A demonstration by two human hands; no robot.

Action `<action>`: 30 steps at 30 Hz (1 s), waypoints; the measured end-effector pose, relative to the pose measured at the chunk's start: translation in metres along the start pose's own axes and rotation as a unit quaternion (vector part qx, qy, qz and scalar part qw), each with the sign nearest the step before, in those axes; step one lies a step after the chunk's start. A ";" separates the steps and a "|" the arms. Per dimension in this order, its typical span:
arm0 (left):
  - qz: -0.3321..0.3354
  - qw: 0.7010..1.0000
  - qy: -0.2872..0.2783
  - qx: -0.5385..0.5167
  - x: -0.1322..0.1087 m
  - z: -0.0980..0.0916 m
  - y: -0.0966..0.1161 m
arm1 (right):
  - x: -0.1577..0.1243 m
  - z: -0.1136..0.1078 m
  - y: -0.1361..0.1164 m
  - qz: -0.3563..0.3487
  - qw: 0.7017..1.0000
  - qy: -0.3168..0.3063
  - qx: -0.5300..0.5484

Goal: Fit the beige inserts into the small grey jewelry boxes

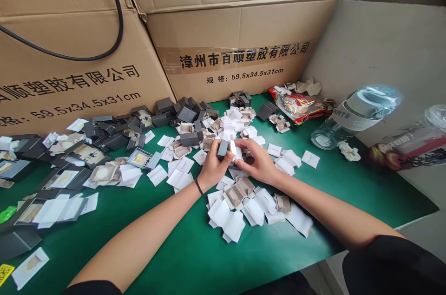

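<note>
Cartons (pixel 226 49) are stacked behind a green table (pixel 174 248) strewn with cards (pixel 226 218). Above its middle, a grey box (pixel 223 147) is pinched by the left hand (pixel 213 167); a white insert (pixel 234 149) is gripped in the right hand's (pixel 257 161) curled fingers.

Largely covered by the fingers of left hand (pixel 214 166) and right hand (pixel 260 163): small grey box (pixel 223 147), with interior out of sight. Cut off at left edge: big carton (pixel 52 67) and dark trays (pixel 14 169). Blurred at right: clear bottle (pixel 358 114); next to it, second container (pixel 423 139), cut by the edge. Too small to read: print on white cards (pixel 181 165).
</note>
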State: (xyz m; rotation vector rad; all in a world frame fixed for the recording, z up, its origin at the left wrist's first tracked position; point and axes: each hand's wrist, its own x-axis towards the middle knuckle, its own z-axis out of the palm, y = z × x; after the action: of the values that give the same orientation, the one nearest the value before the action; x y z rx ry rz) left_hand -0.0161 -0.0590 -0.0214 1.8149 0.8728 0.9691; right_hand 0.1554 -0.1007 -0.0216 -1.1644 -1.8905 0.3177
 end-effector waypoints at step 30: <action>-0.011 1.000 -0.024 0.004 0.001 0.000 0.005 | -0.001 -0.001 0.001 -0.012 0.999 -0.027 -0.022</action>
State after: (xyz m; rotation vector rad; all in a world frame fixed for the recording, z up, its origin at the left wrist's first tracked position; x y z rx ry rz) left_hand -0.0152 -0.0600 -0.0163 1.8255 0.8658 0.9050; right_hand 0.1568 -0.1013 -0.0225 -1.1731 -1.9664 0.2988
